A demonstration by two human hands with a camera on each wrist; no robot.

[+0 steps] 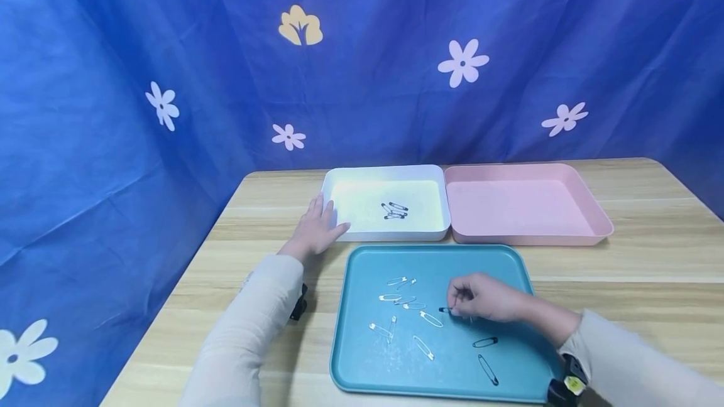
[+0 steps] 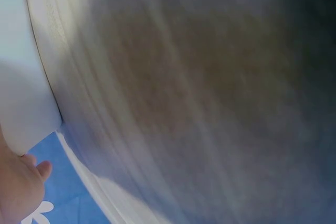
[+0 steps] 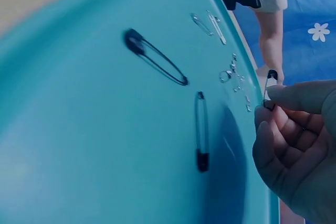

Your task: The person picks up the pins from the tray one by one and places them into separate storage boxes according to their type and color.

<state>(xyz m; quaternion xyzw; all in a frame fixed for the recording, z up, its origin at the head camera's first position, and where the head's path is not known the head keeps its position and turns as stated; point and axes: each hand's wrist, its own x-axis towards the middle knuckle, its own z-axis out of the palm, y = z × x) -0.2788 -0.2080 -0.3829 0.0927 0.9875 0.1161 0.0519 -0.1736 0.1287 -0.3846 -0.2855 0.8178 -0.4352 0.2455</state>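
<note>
Head view: right hand (image 1: pixel 488 297) pinches slim black metal safety pin (image 1: pixel 445 310) over teal rectangular tray (image 1: pixel 441 262), visible end jutting left, long axis roughly sideways. White rectangular tray (image 1: pixel 390 237) holding black pins (image 1: pixel 395 210) lies farther off, leftward; left hand (image 1: pixel 315 229), nearer it, fingers spread at its left end.

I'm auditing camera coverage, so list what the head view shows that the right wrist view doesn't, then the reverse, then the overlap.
Only the head view: the black pins lying in the white tray, and the yellow prints on the blue curtain.

Only the right wrist view: the palm side of the right hand.

Both: that hand holding a pinched pin, the teal tray, two loose black pins and silver pins on it, the left sleeve, and the curtain.
</note>
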